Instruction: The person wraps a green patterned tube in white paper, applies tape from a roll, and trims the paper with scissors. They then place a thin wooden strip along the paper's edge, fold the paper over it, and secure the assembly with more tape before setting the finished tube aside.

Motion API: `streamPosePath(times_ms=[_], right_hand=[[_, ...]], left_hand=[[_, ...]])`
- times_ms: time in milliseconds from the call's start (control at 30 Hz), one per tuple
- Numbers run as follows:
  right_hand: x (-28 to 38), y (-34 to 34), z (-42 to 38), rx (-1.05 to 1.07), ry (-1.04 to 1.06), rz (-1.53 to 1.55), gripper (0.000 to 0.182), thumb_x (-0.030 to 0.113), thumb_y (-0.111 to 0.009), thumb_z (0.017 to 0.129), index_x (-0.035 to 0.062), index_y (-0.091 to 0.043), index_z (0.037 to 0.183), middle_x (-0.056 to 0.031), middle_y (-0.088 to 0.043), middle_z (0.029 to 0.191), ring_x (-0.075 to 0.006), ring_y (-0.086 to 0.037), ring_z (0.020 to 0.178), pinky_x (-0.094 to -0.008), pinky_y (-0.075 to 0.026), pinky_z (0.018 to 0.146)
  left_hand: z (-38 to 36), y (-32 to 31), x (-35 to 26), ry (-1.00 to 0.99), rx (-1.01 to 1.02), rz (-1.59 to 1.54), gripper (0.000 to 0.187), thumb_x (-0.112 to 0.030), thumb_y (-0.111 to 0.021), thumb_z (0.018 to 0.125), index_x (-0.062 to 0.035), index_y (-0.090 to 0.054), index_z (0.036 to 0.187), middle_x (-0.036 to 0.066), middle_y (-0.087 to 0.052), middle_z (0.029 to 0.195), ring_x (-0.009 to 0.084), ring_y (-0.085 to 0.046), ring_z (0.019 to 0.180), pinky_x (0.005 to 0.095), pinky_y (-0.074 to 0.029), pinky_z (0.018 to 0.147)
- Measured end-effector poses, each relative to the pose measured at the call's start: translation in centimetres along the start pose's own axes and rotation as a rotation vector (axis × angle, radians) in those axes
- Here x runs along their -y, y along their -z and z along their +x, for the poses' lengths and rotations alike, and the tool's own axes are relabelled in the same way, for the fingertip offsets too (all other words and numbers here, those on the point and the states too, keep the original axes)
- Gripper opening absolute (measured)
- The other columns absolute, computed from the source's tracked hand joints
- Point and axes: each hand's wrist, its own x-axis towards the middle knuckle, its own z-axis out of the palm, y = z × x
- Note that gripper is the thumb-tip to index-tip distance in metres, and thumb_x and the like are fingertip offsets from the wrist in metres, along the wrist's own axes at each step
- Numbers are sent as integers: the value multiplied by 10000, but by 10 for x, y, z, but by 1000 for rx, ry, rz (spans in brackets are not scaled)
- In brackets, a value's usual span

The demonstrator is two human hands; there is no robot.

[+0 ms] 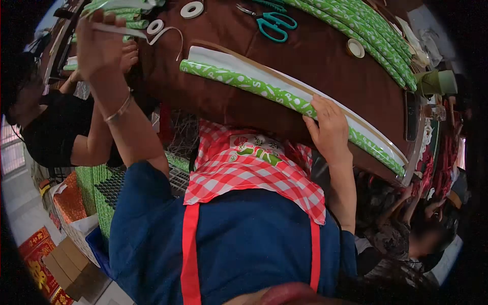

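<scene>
My right hand (pixel 329 124) holds a long green patterned sheet (pixel 244 84), partly rolled, with white backing showing along its far side. The fingers lie across the roll and the thumb is at its near edge. My left hand (pixel 104 48) is raised at the upper left, blurred by motion. A strip of white tape (pixel 131 32) runs across it, apparently gripped, though the fingertips are smeared. Beyond the strip sits a small tape roll (pixel 155 26), and a larger tape roll (pixel 192 9) lies to its right.
Teal-handled scissors (pixel 275 25) and long green rolls (pixel 356 30) lie on the brown-covered table (pixel 218 101). A small round container (pixel 355 48) and a phone (pixel 409 116) are at the right. A co-worker (pixel 51 127) sits close at my left; another person (pixel 406 234) is at the right.
</scene>
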Motion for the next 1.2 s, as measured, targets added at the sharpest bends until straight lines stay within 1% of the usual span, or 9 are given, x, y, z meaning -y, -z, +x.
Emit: streamPosePath(times_ms=[67,167,367,533,600,733,933,1100,1200], right_hand=[[-2,-2,0,-6,17,-7,434,153,-733,769,11,-576,1147,-147,-617,1188,-324,-572,1111,-435,-455,925],[0,0,1,-6,3,20,429,156,-735,767,10,-582,1140,-145,-616,1191,-320,-571,1112,-434,-456,926],[3,1,2,5,-13,0,413,148,-743,757,11,-601,1120,-136,-619,1188,-315,-570,1109,-427,-465,910],[1,-1,1,-23,6,-17,413,153,-745,757,18,-603,1120,-131,-621,1184,-311,-570,1107,-423,-465,909],[1,0,0,-11,2,-18,412,152,-745,757,18,-603,1120,-130,-621,1184,-311,-571,1106,-423,-463,911],[0,-1,1,-8,5,-8,413,151,-744,760,17,-602,1124,-134,-621,1185,-315,-572,1104,-423,-465,916],[0,0,0,-8,-3,-12,420,151,-743,762,18,-593,1131,-138,-622,1176,-316,-572,1109,-421,-470,916],[2,1,1,-11,-8,-23,430,148,-746,755,23,-586,1135,-136,-624,1169,-314,-576,1102,-420,-476,910],[1,0,1,-35,10,-9,428,150,-749,751,27,-587,1128,-135,-624,1170,-315,-580,1096,-421,-480,907]], left_hand=[[-21,18,-25,7,130,-40,254,-253,-559,967,-45,-598,1107,130,-579,1106,228,-570,973,367,-462,741],[-72,-9,-39,248,573,-239,233,-201,-723,816,-77,-594,667,52,-632,634,163,-622,586,317,-457,489],[-201,38,14,1524,1025,666,203,-141,-638,855,46,-663,930,96,-701,838,174,-666,767,305,-531,716],[-332,160,14,1122,1745,1516,255,-226,-564,881,1,-673,840,115,-699,929,242,-633,829,364,-509,806],[-341,150,24,1341,1429,938,241,-194,-540,875,12,-663,869,189,-670,939,338,-616,870,363,-481,840],[-208,6,32,1065,1596,1139,132,-116,-616,777,14,-631,755,187,-608,689,340,-579,628,383,-468,593],[-89,-80,45,658,937,994,98,-60,-679,806,24,-651,847,142,-653,770,225,-637,703,325,-493,635],[-72,-108,127,-184,1085,1249,131,-231,-709,772,-110,-697,819,39,-642,866,253,-619,864,378,-498,732],[-77,-114,144,-75,1181,1330,132,-268,-701,758,-147,-704,810,27,-608,902,243,-578,977,413,-466,797]])
